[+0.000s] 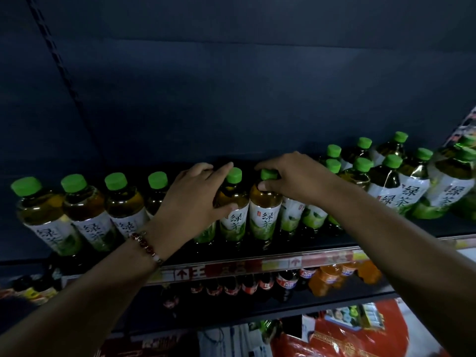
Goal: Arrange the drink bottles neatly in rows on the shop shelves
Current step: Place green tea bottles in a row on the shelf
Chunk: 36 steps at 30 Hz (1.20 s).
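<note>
Green tea bottles (pixel 85 212) stand in a row along the front of the top shelf (pixel 257 256), with more behind on the right. We wrap our left hand (pixel 192 199) around one bottle (pixel 233 215), fingers curled on its side. Our right hand (pixel 296 176) pinches the green cap (pixel 268 173) of the next bottle (pixel 265 215). Cola bottles (pixel 257 284) and orange drinks (pixel 340 275) sit on the shelf below.

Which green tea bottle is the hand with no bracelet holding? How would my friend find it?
Look at the dark top shelf with its row of green-capped, white-labelled tea bottles. Near the middle, two hands meet. The clear plastic green tea bottle is the only one with the right hand curled round its cap, just right of the left hand's bottle.
</note>
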Tool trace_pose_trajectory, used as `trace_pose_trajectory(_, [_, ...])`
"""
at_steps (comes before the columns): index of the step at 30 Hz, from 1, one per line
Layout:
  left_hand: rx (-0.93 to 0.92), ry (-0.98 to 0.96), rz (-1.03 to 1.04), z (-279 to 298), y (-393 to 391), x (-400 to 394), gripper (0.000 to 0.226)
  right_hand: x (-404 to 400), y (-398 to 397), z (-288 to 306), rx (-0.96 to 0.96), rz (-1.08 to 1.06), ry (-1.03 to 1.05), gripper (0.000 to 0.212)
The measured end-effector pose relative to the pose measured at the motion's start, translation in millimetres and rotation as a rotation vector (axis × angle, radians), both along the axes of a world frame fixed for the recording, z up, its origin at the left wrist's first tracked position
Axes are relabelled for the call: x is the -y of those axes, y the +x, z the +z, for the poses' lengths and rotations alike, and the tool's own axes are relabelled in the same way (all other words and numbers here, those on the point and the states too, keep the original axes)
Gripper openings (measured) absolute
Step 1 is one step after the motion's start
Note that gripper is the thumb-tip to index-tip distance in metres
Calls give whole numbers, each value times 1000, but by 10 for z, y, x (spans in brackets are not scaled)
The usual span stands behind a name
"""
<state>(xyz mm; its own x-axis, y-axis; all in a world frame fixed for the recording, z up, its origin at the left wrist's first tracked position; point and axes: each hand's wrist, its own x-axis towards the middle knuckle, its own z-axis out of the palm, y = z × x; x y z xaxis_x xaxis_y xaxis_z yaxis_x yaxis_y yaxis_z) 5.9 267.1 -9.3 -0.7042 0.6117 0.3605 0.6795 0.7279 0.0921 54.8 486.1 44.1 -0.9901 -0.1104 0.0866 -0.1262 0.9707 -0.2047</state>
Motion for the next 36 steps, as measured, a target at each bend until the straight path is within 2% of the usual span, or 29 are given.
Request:
trace_pose_trajectory(7, [-3,11,-22,-13,5,3,86,92,81,-101,-73,-68,-36,55])
trace_pose_trajectory(11, [-87,-16,-28,29,31,-12,85,181,191,-65,-98,-109,-21,57])
trace_pose_trajectory(16, [-127,-58,-143,166,63,-123,96,-3,310,207,-283,-278,-136,45])
trace_pose_trajectory(21, [-201,-85,-331,254,27,-431,92,-176,254,111,38,-313,-15,53])
trace_pose_trajectory(24, [-188,-141,-349,157,-6,-478,84,-213,243,11,1,-356,11,47])
trace_pose_trajectory(36, [-238,-45,-318,-28,-25,-500,77,-322,255,11,17,-331,123,45])
